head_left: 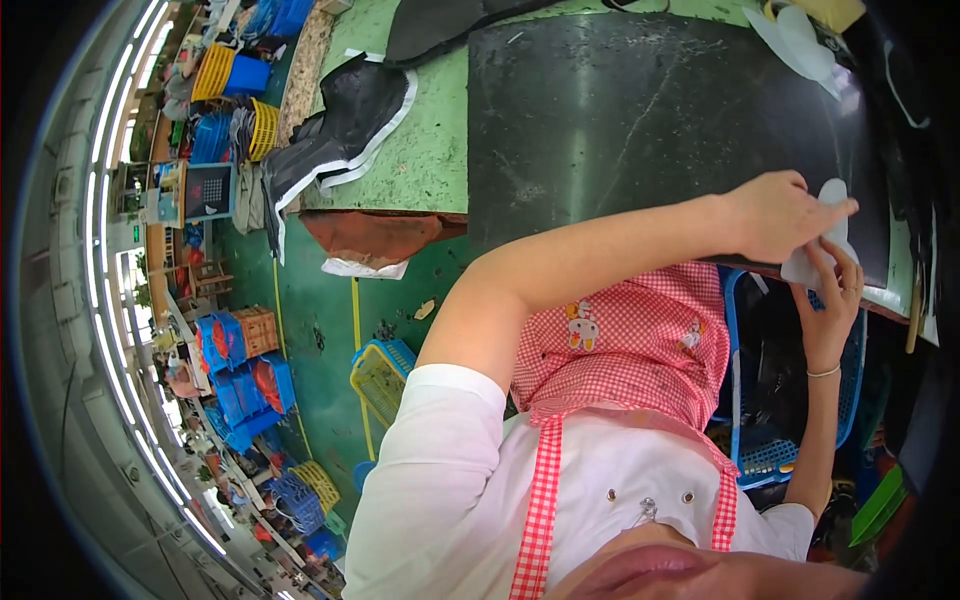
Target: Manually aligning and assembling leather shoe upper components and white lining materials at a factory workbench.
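At the right end of the dark board, a thin white rounded piece (801, 270) lies partly over the board's near edge, between my two hands. My left hand (780, 215) reaches across from the left, index finger stretched over the piece and the other fingers curled against it. My right hand (833, 295) comes up from the near side, its fingers closed on the near end of the piece. The fingers hide the middle of it. More white rounded pieces (797, 48) lie at the board's far right corner.
The black board (600, 120) rests on a green worktable (420, 150). Black pieces with white edging (345, 125) hang over the table's left edge. A blue basket (770, 460) with dark pieces stands below my hands. Yellow and blue crates (380, 385) stand on the green floor at left.
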A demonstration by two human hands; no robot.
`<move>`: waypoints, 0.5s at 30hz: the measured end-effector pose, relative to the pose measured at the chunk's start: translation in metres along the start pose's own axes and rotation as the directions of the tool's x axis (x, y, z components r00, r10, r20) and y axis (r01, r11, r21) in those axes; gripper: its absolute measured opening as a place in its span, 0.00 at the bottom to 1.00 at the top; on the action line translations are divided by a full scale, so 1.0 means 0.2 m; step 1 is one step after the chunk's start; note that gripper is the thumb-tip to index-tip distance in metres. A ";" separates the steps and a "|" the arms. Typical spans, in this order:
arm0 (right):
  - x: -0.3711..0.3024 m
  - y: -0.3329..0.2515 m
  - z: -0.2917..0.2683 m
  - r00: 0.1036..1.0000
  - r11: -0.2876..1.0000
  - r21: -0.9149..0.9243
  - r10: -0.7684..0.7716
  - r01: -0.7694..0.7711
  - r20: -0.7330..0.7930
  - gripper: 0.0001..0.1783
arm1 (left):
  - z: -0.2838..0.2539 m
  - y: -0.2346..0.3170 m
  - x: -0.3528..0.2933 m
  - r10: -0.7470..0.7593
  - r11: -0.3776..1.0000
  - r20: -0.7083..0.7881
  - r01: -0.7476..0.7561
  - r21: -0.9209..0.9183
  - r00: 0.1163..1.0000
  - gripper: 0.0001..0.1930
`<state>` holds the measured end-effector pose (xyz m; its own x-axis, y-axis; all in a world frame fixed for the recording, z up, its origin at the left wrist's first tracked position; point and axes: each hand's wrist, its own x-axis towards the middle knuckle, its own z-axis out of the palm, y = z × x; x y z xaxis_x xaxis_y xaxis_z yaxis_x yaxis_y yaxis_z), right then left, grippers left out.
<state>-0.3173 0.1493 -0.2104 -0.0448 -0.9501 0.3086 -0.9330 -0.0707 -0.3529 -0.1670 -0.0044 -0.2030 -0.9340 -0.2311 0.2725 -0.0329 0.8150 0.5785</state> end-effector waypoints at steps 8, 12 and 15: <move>-0.06 0.70 -0.16 0.834 0.957 0.173 0.289 -0.234 -0.470 0.14 | 0.14 -0.03 -0.04 0.003 0.999 -0.250 0.006 0.032 0.968 0.33; 0.03 0.60 -0.45 0.695 0.891 0.102 0.413 -0.442 -0.588 0.14 | 0.05 0.04 0.08 -0.072 0.996 -0.225 0.059 -0.064 0.972 0.26; 0.17 0.24 -0.30 0.871 0.970 -0.202 -0.216 0.137 -0.442 0.20 | -0.04 -0.09 0.12 -0.374 0.697 -0.015 0.271 -0.664 0.927 0.33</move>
<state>-0.3846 0.1321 -0.1641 0.0042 -0.6776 0.7355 -0.9830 -0.1378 -0.1213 -0.1864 -0.0290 -0.2011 -0.8484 -0.5272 0.0474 -0.0395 0.1523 0.9875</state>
